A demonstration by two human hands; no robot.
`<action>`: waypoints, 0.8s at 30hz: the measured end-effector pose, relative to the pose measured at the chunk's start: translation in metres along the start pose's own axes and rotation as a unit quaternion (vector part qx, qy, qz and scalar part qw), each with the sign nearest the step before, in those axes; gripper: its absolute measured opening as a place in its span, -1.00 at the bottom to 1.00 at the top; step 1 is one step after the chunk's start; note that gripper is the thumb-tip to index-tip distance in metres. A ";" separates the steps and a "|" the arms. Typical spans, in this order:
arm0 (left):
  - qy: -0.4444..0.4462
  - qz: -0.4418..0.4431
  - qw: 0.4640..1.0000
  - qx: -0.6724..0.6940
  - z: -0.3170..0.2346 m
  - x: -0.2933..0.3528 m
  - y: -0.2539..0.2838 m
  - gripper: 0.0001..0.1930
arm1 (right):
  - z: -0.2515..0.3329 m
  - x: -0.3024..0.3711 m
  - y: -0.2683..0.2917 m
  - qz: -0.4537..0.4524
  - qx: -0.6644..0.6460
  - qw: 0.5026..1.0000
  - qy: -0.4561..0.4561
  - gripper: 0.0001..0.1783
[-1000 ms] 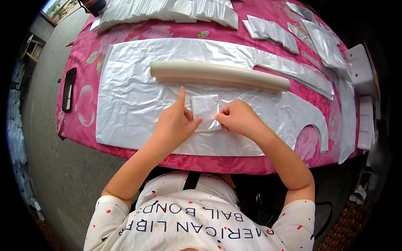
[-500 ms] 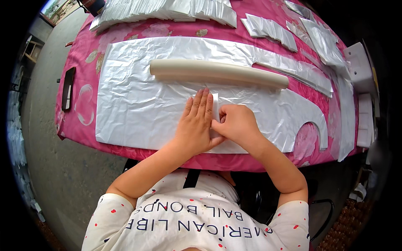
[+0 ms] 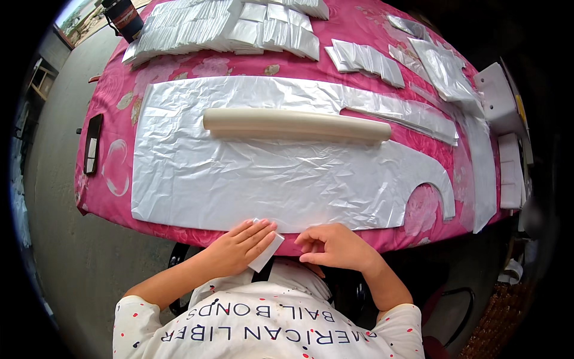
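A small folded white plastic bag (image 3: 266, 254) pokes out past the fingers of my left hand (image 3: 242, 242), beside my lap at the table's near edge. My left hand is closed on it, its fingers straight and pressed together, the thumb hidden. To the right, my right hand (image 3: 335, 245) is loosely curled, thumb and fingers apart, with nothing visible in it. Beyond both hands lies a crinkled stack of flat white plastic bags (image 3: 239, 173), with a curved cut-out at its right end. Across that stack rests a long beige roller or tube (image 3: 299, 125).
Rows of folded white bags (image 3: 185, 36) stand at the far left, with a smaller group (image 3: 368, 60) at far right. A phone (image 3: 92, 143) lies by the left edge of the pink floral tablecloth (image 3: 107, 209). White plastic containers (image 3: 502, 102) stand at the right.
Both hands have come back from the bag stack to the near edge and moved apart. The folded bag has travelled with my left hand; my right hand has let go of it.
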State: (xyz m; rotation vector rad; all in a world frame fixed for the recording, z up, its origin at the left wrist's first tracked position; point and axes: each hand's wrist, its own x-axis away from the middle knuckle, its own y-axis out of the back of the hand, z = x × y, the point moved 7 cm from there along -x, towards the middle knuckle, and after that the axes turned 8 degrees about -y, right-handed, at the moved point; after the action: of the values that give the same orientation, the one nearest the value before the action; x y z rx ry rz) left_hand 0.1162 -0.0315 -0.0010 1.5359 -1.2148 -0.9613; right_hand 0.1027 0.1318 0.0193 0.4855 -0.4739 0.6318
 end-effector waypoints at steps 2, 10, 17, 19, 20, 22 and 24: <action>0.059 -0.141 0.950 0.274 0.002 0.021 0.013 -0.29 | 0.018 -0.003 -0.003 -0.050 0.000 0.995 0.091 -0.51; 0.048 -0.306 0.838 0.449 0.015 0.009 0.044 -0.28 | 0.053 -0.032 0.007 -0.094 -0.033 0.954 0.281 -0.72; 0.214 -0.389 0.814 0.374 0.042 0.031 0.054 -0.35 | 0.032 -0.014 0.241 -0.660 0.103 0.703 0.243 -0.76; 0.226 -0.388 0.816 0.364 0.044 0.028 0.051 -0.36 | 0.010 -0.011 0.306 -0.727 0.155 0.641 0.188 -0.79; 0.223 -0.382 0.820 0.364 0.043 0.025 0.051 -0.36 | 0.002 -0.011 0.329 -0.751 0.189 0.614 0.152 -0.79; 0.221 -0.368 0.828 0.362 0.043 0.019 0.053 -0.36 | -0.016 -0.020 0.356 -0.781 0.258 0.560 0.100 -0.80; 0.215 -0.361 0.849 0.319 0.043 0.014 0.057 -0.35 | -0.047 -0.039 0.375 -0.758 0.319 0.569 0.014 -0.78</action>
State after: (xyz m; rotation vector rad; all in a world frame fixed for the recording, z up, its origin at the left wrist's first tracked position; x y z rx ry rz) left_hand 0.0634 -0.0587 0.0422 2.6889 -0.6274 -0.5903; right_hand -0.1570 0.4053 0.0659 1.3249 0.3554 -0.9661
